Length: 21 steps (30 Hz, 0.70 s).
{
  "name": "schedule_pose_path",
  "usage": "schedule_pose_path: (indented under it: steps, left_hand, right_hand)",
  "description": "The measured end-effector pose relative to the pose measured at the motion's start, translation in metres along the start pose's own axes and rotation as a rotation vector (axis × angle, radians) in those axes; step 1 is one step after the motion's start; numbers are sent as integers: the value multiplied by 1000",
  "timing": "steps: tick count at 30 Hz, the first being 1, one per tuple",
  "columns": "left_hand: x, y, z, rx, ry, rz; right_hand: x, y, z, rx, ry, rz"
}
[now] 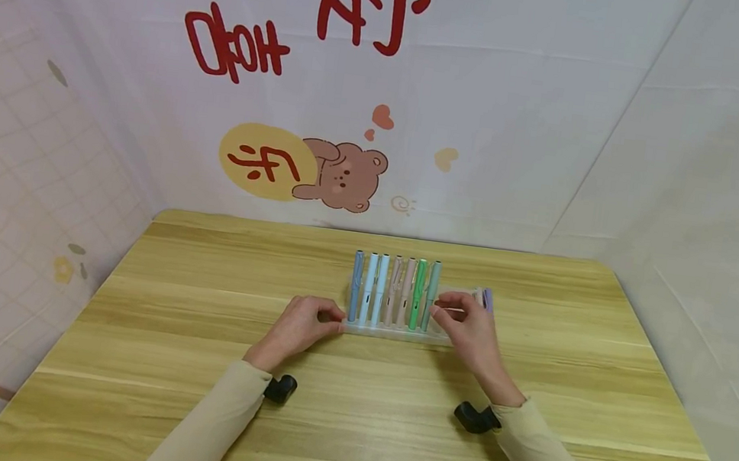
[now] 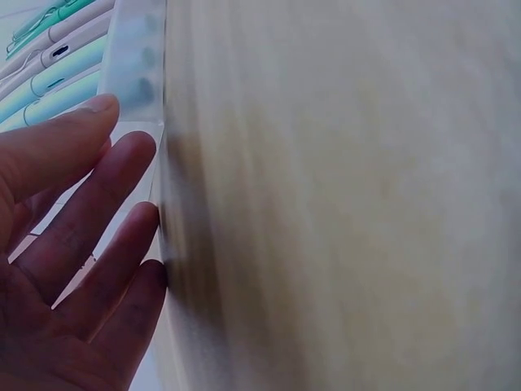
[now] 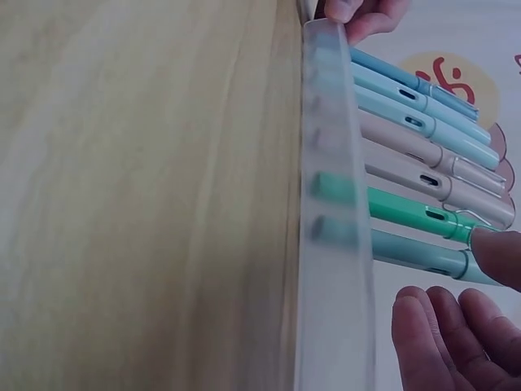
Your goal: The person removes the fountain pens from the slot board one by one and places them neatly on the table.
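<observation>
A translucent pen stand holds several upright pens in a row. From the left come a blue pen, light blue pens, greyish-pink pens, a green pen and a teal pen. My left hand holds the stand's left end by thumb and fingertips. Beside the teal pen is my right hand. In the right wrist view, its thumb overlaps that pen's upper part, and a gap shows between the fingers and the pen.
Behind the right hand, a purple pen and a pale one show partly at the stand's right side. The wooden table meets a printed white backdrop at its far edge.
</observation>
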State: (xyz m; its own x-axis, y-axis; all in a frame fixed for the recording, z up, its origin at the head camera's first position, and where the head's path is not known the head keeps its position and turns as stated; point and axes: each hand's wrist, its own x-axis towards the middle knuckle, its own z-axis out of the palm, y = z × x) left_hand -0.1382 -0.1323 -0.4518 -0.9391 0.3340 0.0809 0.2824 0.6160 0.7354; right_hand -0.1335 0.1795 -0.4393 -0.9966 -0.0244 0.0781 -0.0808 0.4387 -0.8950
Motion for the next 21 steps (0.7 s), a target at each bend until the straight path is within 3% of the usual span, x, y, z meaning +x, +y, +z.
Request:
schedule_pose_path:
  steps: [12, 21]
  left_hand:
    - [1, -1, 0, 4, -6, -14]
    - [1, 0, 0, -2, -3, -19]
  right_hand:
    - [7, 3, 10, -128, 9, 10]
    - [9, 4, 13, -100, 14, 1]
